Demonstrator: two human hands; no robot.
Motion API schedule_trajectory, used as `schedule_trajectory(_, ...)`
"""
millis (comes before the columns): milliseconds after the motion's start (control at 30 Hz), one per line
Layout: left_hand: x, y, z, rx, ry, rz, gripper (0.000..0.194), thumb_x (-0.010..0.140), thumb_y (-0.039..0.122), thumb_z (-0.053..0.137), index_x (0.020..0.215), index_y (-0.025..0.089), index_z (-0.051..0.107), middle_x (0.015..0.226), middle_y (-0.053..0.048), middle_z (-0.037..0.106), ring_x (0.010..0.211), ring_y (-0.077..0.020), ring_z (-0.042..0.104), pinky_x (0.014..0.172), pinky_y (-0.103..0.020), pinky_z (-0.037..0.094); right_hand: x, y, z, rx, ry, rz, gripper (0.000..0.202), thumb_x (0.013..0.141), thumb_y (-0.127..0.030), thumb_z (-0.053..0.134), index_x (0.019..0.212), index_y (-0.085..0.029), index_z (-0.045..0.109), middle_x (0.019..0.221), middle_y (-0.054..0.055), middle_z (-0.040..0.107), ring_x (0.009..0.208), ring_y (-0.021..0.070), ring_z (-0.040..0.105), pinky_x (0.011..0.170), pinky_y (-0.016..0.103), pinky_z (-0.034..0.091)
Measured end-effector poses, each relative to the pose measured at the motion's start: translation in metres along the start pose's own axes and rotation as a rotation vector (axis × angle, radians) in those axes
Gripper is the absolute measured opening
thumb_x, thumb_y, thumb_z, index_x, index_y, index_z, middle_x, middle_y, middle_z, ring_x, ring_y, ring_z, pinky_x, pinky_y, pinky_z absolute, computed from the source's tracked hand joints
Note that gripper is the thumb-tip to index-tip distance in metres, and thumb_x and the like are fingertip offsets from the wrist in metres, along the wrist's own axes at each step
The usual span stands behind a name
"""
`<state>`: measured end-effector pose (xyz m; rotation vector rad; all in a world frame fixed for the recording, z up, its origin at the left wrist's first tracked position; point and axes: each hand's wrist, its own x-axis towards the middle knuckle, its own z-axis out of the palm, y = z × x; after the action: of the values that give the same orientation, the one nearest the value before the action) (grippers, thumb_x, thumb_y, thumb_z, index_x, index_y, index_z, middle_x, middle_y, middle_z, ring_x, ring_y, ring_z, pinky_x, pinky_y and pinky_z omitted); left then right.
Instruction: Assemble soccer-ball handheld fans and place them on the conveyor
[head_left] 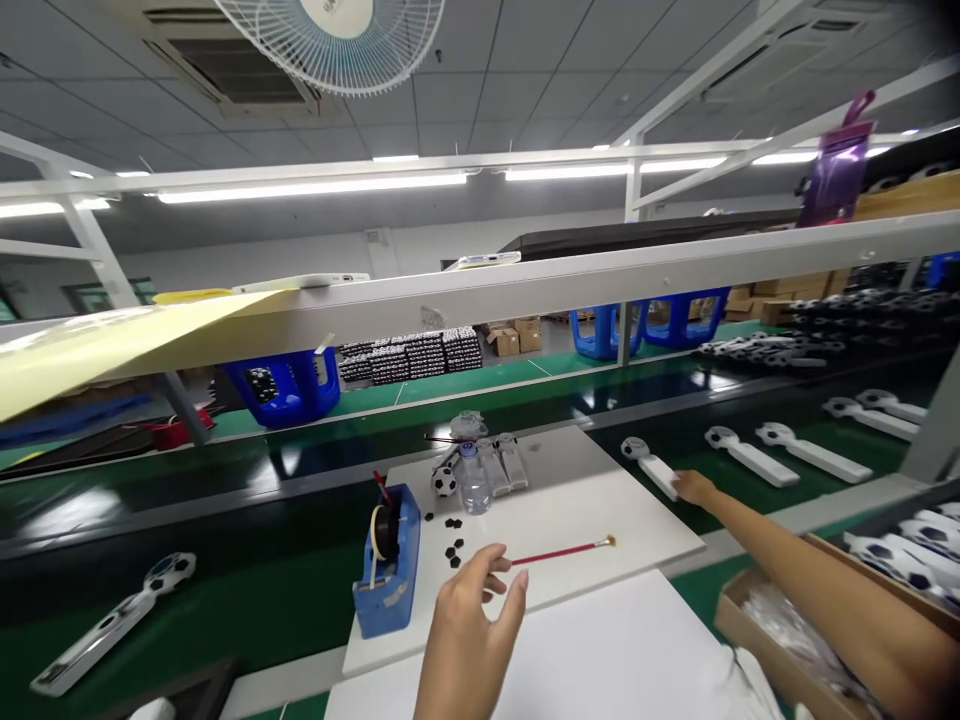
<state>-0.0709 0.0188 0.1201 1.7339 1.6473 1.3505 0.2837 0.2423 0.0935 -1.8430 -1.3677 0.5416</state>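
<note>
My left hand is raised over the white board, thumb and fingers apart, near the end of a thin red brush. Reaching to the right, my right hand has its fingers closed on the handle end of a white piece with a football-patterned head, at the board's right edge. Small black patches lie on the board beside a clear bottle with a blue cap. Behind the bottle are more white pieces.
A blue tape dispenser stands on the board's left side. Similar pieces lie on the green belt at left and right. Cardboard box with plastic bags is at lower right. A metal shelf beam crosses above.
</note>
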Motion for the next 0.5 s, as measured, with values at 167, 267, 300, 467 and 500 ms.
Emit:
schedule_trajectory(167,0.000,0.002,-0.004,0.024,-0.013,0.080,0.036,0.084,0.045,0.049,0.106,0.019,0.060,0.096,-0.008,0.068,0.084,-0.0220,0.061,0.080,-0.039,0.049,-0.039,-0.039,0.022,-0.256,-0.247,-0.144,0.032,0.086,-0.027,0.061,0.114,-0.012,0.058,0.123,0.013,0.054,0.114,0.0261,0.050,0.100,0.047,0.037)
schedule_trajectory(267,-0.001,0.004,-0.005,-0.014,-0.005,0.094,0.033,0.084,0.045,0.051,0.102,0.019,0.061,0.091,-0.008,0.068,0.082,-0.0220,0.062,0.077,-0.038,0.051,-0.110,-0.063,0.049,-0.263,-0.533,-0.397,0.039,0.076,-0.032,0.070,0.113,-0.021,0.064,0.123,0.009,0.057,0.116,0.0243,0.051,0.103,0.033,0.034)
schedule_trajectory(300,-0.001,0.005,-0.006,-0.027,0.006,0.096,0.032,0.083,0.044,0.052,0.101,0.019,0.061,0.090,-0.008,0.068,0.081,-0.0219,0.062,0.076,-0.037,0.051,-0.139,-0.067,0.059,-0.260,-0.690,-0.495,0.042,0.072,-0.037,0.073,0.112,-0.025,0.065,0.120,0.006,0.061,0.112,0.0242,0.055,0.099,0.031,0.038)
schedule_trajectory(467,-0.004,0.010,-0.009,-0.059,0.009,0.096,0.030,0.083,0.042,0.054,0.099,0.018,0.063,0.088,-0.008,0.069,0.081,-0.0214,0.063,0.075,-0.035,0.051,-0.249,-0.060,0.112,-0.650,-1.214,-0.948,0.083,0.063,-0.039,0.074,0.137,-0.017,0.043,0.122,0.021,0.055,0.100,0.0407,0.058,0.076,0.046,0.048)
schedule_trajectory(500,-0.004,0.011,-0.010,-0.066,0.014,0.099,0.029,0.084,0.041,0.054,0.099,0.018,0.063,0.088,-0.008,0.069,0.081,-0.0210,0.063,0.075,-0.035,0.052,-0.256,-0.058,0.122,-0.681,-1.215,-0.976,0.084,0.061,-0.037,0.076,0.135,-0.016,0.044,0.120,0.021,0.055,0.099,0.0401,0.058,0.074,0.045,0.048)
